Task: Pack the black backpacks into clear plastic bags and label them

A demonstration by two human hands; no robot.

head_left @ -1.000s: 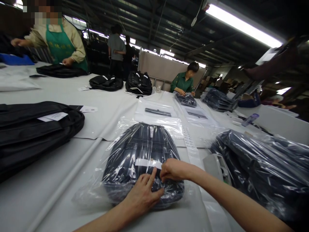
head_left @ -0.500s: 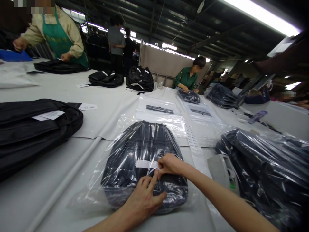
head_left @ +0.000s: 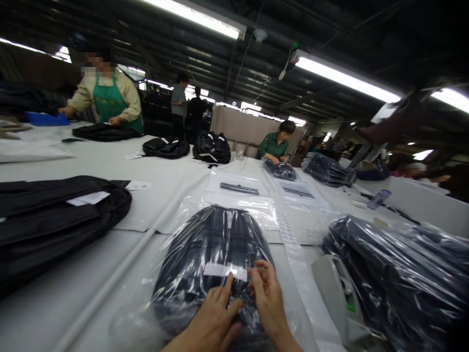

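Observation:
In front of me a dark backpack (head_left: 216,244) lies on the table inside a clear plastic bag (head_left: 137,298). A white label (head_left: 214,270) lies across the middle of it. My left hand (head_left: 214,313) rests on the plastic, fingers apart, with its index fingertip at the label. At the label's right end is my right hand (head_left: 269,303), its fingers bent and loosely apart, with nothing visible in them. A strip of labels (head_left: 287,234) runs along the right side of the bag, beside a grey label dispenser (head_left: 331,288).
A stack of bagged backpacks (head_left: 395,274) stands at right; an unwrapped black backpack (head_left: 54,210) lies at left. Flat plastic bags (head_left: 234,198) lie beyond mine. Across the table (head_left: 110,168), a co-worker in a green apron (head_left: 113,100) and another in green (head_left: 273,146) handle bags.
My right hand has loosened from its pinch and turned more upright at the label's right end. My left hand stays on the bag. The whole view has tilted upward.

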